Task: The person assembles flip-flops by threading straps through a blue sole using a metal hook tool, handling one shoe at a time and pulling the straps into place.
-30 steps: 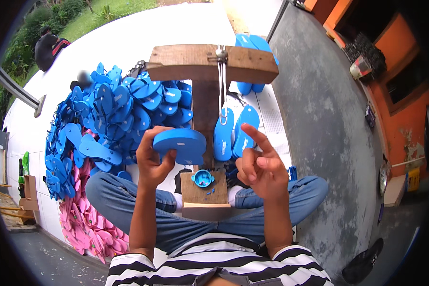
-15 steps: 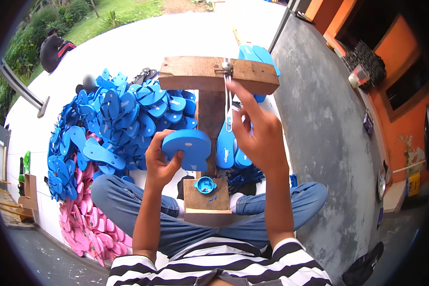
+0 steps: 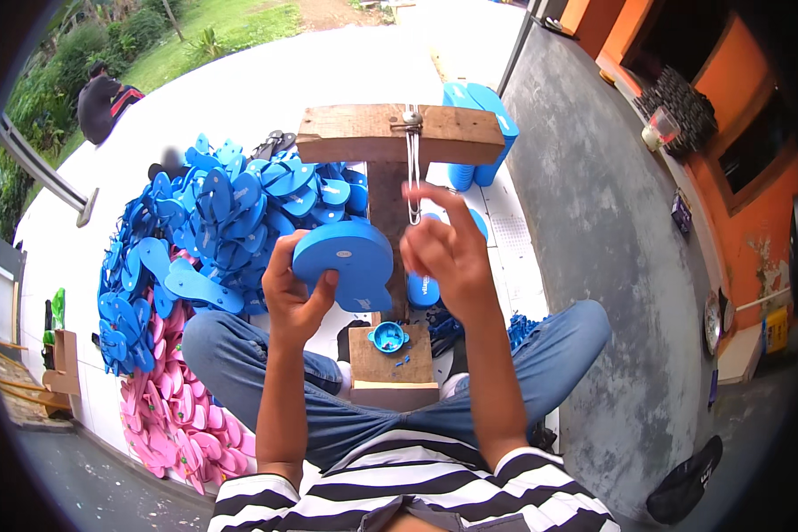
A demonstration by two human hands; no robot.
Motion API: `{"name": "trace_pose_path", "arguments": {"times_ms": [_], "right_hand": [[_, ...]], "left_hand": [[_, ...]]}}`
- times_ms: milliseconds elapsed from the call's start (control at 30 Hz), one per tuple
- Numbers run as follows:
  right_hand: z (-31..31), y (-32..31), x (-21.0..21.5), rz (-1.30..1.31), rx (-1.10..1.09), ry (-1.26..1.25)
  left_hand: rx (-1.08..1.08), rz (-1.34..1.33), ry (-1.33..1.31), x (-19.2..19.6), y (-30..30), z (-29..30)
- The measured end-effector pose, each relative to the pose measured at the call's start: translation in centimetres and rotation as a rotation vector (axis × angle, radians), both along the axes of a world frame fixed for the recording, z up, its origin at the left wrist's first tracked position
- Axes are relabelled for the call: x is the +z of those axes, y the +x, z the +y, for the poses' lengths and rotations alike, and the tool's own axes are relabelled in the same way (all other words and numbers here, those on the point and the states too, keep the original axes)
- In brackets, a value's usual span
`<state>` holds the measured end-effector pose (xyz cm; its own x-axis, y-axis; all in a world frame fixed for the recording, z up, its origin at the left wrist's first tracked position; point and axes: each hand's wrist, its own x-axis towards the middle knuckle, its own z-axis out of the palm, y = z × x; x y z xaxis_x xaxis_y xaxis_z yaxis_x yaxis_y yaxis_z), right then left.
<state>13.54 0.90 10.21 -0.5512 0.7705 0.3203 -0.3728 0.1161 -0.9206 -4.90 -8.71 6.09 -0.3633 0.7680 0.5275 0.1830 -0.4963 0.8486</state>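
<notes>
My left hand (image 3: 297,288) grips a thick blue flip-flop sole (image 3: 341,257), thumb on its face and fingers behind the edge. A pale spot shows near the sole's rounded end. In front of me stands a T-shaped wooden stand with a crossbar (image 3: 346,133). A looped metal wire (image 3: 414,173) hangs from a bolt on that bar. Close by the wire's lower end is my right hand (image 3: 448,253), its index finger stretched out and the others partly curled. Its fingertips are smeared by motion, and nothing shows in them.
Heaped blue flip-flops (image 3: 213,222) and pink flip-flops (image 3: 168,399) lie on my left. A small blue bowl (image 3: 388,337) rests on the wooden base (image 3: 372,359) between my legs. More blue soles (image 3: 492,133) stand behind the crossbar. A person (image 3: 102,106) sits at the far left.
My right hand has moved slightly left and down, its index finger lower along the wire. The left hand's sole has tilted a little and come slightly nearer. The whole view has shifted slightly.
</notes>
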Motion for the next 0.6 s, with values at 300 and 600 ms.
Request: {"name": "trace_pose_path", "arguments": {"times_ms": [300, 600], "right_hand": [[-0.9, 2.7, 2.9, 0.765, 0.672, -0.934], [-0.3, 0.7, 2.1, -0.237, -0.063, 0.056]], "left_hand": [[0.094, -0.022, 0.017, 2.0, -0.7, -0.3], [0.18, -0.104, -0.028, 0.4, -0.6, -1.2]]}}
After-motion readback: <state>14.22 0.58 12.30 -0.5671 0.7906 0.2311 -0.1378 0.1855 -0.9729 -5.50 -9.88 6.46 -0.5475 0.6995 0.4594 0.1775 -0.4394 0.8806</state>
